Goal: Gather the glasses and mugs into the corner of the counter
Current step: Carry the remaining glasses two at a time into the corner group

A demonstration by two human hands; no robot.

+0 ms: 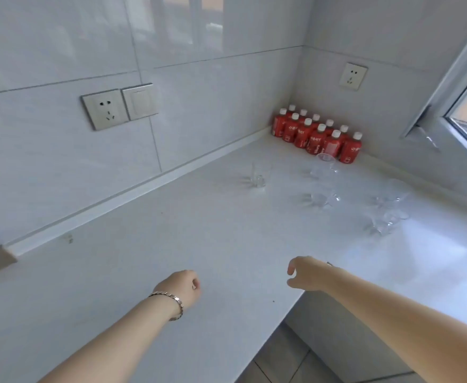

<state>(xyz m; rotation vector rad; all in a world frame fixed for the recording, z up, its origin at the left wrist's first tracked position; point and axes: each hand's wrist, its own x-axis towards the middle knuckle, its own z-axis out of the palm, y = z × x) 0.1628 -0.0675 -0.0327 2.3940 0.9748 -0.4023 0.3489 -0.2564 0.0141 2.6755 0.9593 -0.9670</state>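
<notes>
Over the white counter (226, 244), the left hand (181, 287) and right hand (305, 272) hovered, each grip loosely curled on nothing, well apart from the clear glasses (321, 197).

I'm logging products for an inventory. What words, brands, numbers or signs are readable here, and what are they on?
Labels on the red bottles: white print, too blurred to read.
Socket, switch and far socket on the walls: no lettering visible.
Glasses on the counter: no markings visible.
So no text here can be quoted.
</notes>
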